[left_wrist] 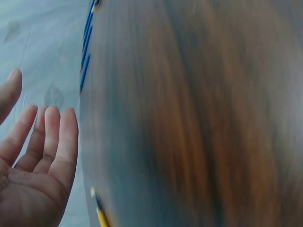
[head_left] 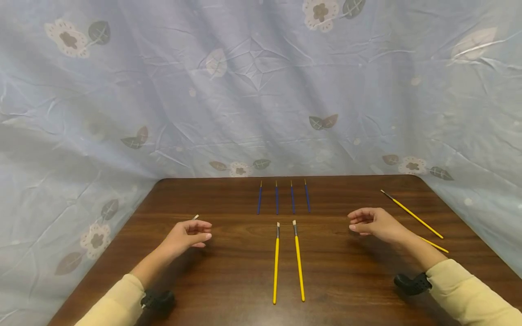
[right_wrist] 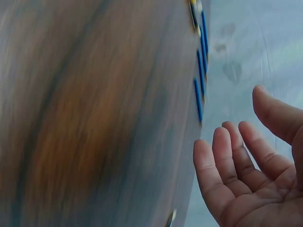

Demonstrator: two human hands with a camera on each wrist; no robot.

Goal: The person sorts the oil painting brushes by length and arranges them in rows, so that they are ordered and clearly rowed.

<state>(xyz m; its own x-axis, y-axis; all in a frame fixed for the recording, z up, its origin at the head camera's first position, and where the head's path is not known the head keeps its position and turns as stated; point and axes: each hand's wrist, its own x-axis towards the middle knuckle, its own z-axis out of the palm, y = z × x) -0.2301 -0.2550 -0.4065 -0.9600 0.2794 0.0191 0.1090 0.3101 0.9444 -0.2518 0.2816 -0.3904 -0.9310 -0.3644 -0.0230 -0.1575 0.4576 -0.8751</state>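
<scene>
Both hands hover over the brown table, fingers loosely bent, holding nothing. My left hand [head_left: 183,236], also in the left wrist view [left_wrist: 40,170], hides most of a brush whose pale tip [head_left: 195,217] shows behind it. At the right, my right hand [head_left: 379,224], palm visible in the right wrist view [right_wrist: 255,175], is nearest to a yellow brush [head_left: 418,219] and another yellow brush [head_left: 434,245] partly behind the forearm. Between the hands lie two yellow brushes, one left [head_left: 276,270] and one right [head_left: 299,268], bristles pointing away.
Several thin blue brushes [head_left: 277,199] lie in a row near the far edge of the table [head_left: 212,194]. A patterned cloth [head_left: 261,99] hangs behind the table and along its sides. Dark bands sit at both wrists.
</scene>
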